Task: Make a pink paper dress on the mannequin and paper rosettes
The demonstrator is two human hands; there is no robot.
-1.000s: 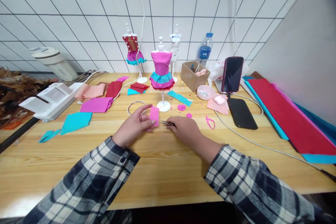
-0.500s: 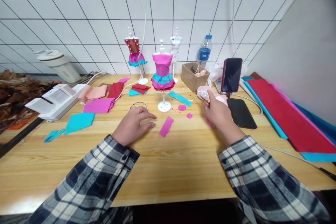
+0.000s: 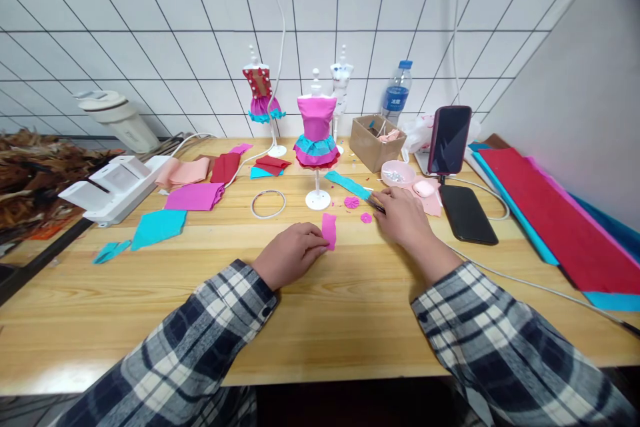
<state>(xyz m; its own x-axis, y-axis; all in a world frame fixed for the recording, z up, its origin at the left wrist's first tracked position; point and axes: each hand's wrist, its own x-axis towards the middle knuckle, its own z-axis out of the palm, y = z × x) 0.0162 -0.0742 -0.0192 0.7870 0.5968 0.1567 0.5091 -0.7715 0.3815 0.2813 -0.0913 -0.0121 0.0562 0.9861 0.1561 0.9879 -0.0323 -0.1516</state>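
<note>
My left hand (image 3: 293,253) pinches the lower left side of a short magenta strip of crepe paper (image 3: 329,230) between thumb and fingers. My right hand (image 3: 406,217) is closed around a slim dark tool (image 3: 376,205), whose kind I cannot make out because the palm covers most of it. The tool's tip is beside the end of a turquoise strip (image 3: 350,185). Two small magenta rosettes (image 3: 351,202) lie between the hands. Behind them stands a small dress form (image 3: 317,120) in a magenta bodice and a tiered turquoise, magenta and red skirt.
Two more dress forms (image 3: 259,87) stand near the tiled wall. Rightward are a cardboard box (image 3: 373,147), a pink bowl (image 3: 399,170), a propped phone (image 3: 450,140), a black flat device (image 3: 469,213) and coloured sheets (image 3: 555,213). A white ring (image 3: 269,213) and a power strip (image 3: 115,190) lie left.
My left hand has moved right, off the white ring, and taken hold of the magenta strip. My right hand has come down and left from the pink bowl, the dark tool still in it.
</note>
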